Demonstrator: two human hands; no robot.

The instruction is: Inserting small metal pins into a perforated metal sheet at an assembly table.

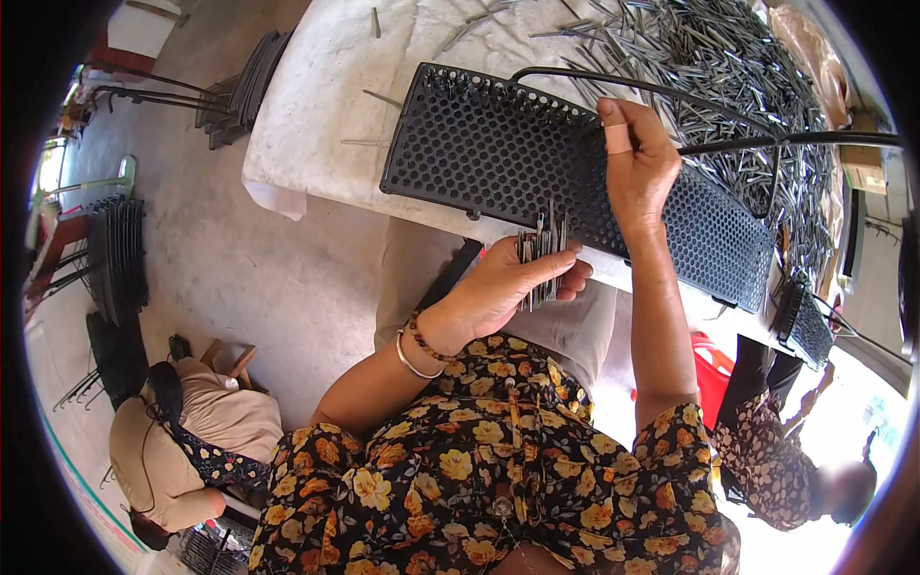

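Left hand [498, 287] gripping pins [541, 251] — table edge [316, 187]

The left hand [503, 287] is curled with fingers closed, wrist bent with bracelets, while the right hand [637, 163] reaches forward on a straight forearm, fingers bent downward, one finger bandaged.
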